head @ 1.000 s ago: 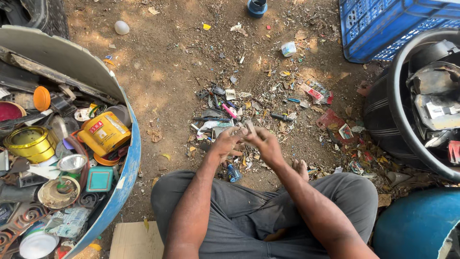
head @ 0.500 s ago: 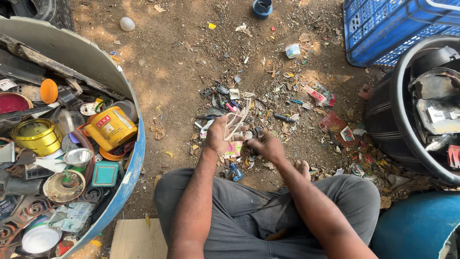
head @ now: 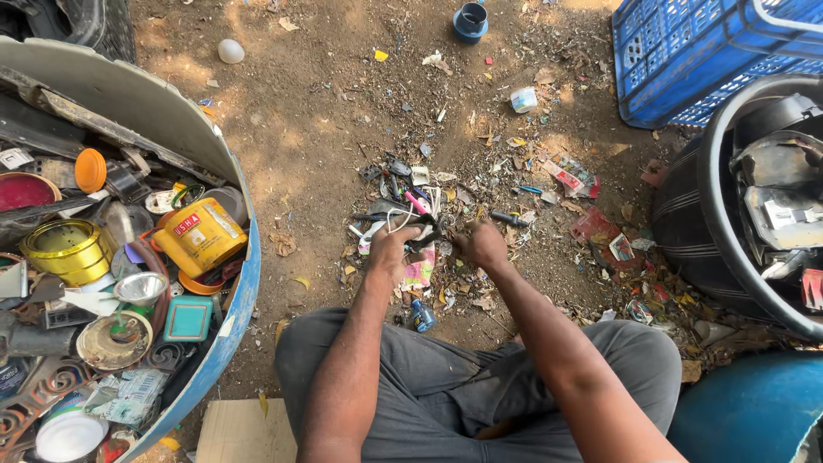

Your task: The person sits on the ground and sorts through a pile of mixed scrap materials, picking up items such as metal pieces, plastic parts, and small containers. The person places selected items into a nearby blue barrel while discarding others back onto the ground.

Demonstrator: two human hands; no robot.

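My left hand point(head: 393, 249) grips a small black part point(head: 426, 231) with white wire point(head: 396, 218), centre, over the scrap pile point(head: 446, 201); right hand point(head: 480, 243) clenched just right of it, contents hidden.

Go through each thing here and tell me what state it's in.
Left hand: closed on a tangle of white wire.
Right hand: closed, fingers in the scrap pile.
Blue crate: upright, looks empty.
Yellow tin: lying tilted in the blue drum.
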